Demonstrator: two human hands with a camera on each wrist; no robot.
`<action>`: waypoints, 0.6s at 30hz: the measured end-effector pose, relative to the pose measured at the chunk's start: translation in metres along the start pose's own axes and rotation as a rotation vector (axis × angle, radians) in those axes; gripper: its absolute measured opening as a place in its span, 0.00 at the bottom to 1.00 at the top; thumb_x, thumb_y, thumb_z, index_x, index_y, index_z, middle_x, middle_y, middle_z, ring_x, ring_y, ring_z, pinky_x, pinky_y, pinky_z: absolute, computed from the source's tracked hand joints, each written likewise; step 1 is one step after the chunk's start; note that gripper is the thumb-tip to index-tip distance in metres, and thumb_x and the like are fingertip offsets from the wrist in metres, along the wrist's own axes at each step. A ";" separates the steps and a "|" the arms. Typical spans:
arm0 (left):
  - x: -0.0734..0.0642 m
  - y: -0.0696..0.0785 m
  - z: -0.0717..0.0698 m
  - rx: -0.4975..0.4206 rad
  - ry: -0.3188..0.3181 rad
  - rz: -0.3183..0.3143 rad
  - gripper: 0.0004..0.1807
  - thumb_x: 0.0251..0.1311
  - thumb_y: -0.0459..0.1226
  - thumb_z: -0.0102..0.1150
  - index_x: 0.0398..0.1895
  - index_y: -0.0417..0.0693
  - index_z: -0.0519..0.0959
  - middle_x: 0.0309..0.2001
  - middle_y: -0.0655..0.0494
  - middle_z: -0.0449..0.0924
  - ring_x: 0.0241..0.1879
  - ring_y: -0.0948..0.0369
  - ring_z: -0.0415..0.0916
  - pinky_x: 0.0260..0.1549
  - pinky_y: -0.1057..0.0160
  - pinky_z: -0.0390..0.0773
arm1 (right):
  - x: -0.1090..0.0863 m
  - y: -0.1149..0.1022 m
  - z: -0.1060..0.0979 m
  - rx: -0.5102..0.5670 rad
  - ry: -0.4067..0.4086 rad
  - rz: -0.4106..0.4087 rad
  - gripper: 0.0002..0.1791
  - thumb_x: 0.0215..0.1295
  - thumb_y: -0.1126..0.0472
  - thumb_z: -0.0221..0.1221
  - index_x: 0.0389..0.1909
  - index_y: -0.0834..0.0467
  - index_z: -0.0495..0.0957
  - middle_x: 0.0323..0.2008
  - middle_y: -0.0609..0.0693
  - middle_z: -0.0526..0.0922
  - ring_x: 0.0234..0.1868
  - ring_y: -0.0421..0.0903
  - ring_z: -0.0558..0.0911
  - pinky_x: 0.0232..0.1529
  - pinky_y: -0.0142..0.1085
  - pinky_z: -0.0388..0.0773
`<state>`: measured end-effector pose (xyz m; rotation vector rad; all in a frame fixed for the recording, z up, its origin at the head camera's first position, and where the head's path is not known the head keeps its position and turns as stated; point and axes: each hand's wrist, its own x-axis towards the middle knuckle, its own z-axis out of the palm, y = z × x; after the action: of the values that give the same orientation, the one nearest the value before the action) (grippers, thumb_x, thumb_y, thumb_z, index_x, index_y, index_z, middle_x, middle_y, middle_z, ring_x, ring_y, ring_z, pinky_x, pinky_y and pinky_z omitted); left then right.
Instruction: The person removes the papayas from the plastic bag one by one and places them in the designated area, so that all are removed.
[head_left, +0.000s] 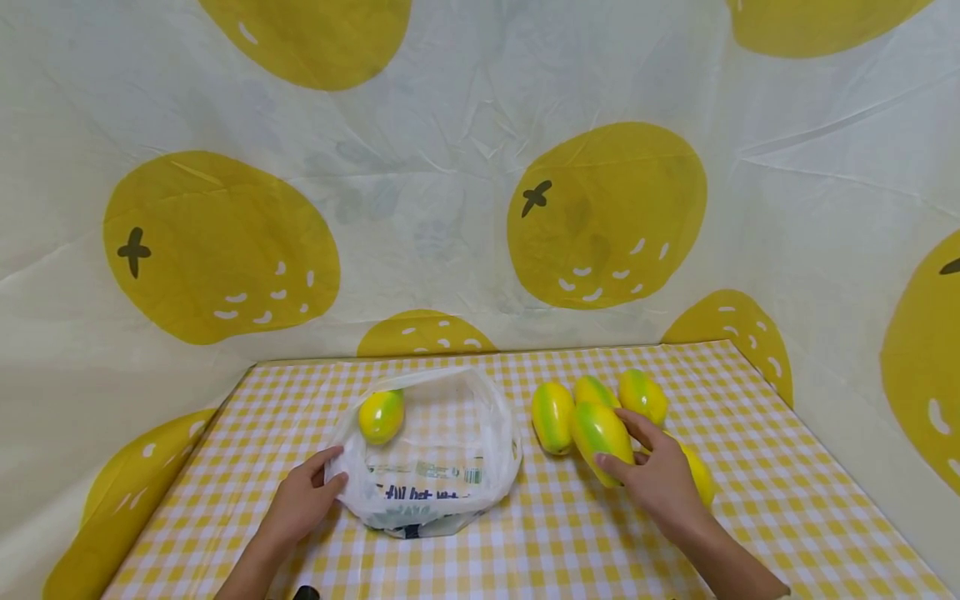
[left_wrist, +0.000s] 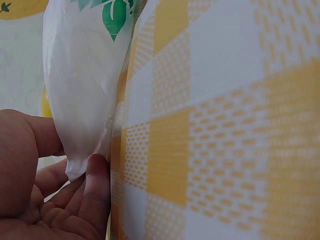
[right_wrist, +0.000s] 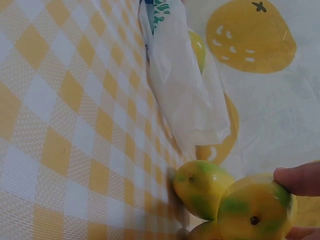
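A white plastic bag [head_left: 504, 446] with green and dark print lies mouth up, its rim spread wide. Inside, toward the left, is one yellow-green mango [head_left: 381, 418]. My left hand [head_left: 300, 504] pinches the bag's left edge between thumb and fingers, low by the tabletop in the left wrist view. To the right of the bag, my right hand [head_left: 663, 479] grips a mango [head_left: 600, 442] with the thumb on the near side and fingers on the far side. In the right wrist view this held mango [right_wrist: 257, 210] overlaps another mango [right_wrist: 202, 187].
Around the right hand are more mangoes: one on the left [head_left: 552, 418], one behind [head_left: 595, 390], one at the back right [head_left: 642, 397] and one partly hidden by the hand [head_left: 699, 475]. A yellow-checked cloth [head_left: 480, 575] covers the table. A fruit-printed curtain [head_left: 450, 208] hangs behind.
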<state>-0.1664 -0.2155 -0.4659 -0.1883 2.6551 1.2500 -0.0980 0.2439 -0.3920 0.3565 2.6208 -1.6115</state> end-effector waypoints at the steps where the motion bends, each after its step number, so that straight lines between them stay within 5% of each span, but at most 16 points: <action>1: 0.000 0.000 0.000 0.001 0.001 -0.001 0.32 0.74 0.43 0.57 0.77 0.45 0.67 0.78 0.35 0.63 0.77 0.40 0.63 0.71 0.39 0.71 | 0.000 0.001 0.000 -0.004 0.002 -0.002 0.45 0.68 0.56 0.69 0.81 0.57 0.58 0.81 0.67 0.58 0.63 0.65 0.82 0.44 0.37 0.86; 18: -0.001 0.001 0.000 0.010 0.002 0.007 0.32 0.74 0.43 0.57 0.77 0.45 0.68 0.77 0.35 0.64 0.76 0.40 0.64 0.70 0.40 0.72 | -0.001 0.008 -0.003 -0.031 0.010 0.009 0.45 0.68 0.55 0.68 0.81 0.57 0.57 0.81 0.68 0.57 0.70 0.71 0.75 0.52 0.43 0.87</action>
<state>-0.1660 -0.2152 -0.4649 -0.1788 2.6658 1.2388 -0.0945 0.2496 -0.3979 0.3755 2.6442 -1.5690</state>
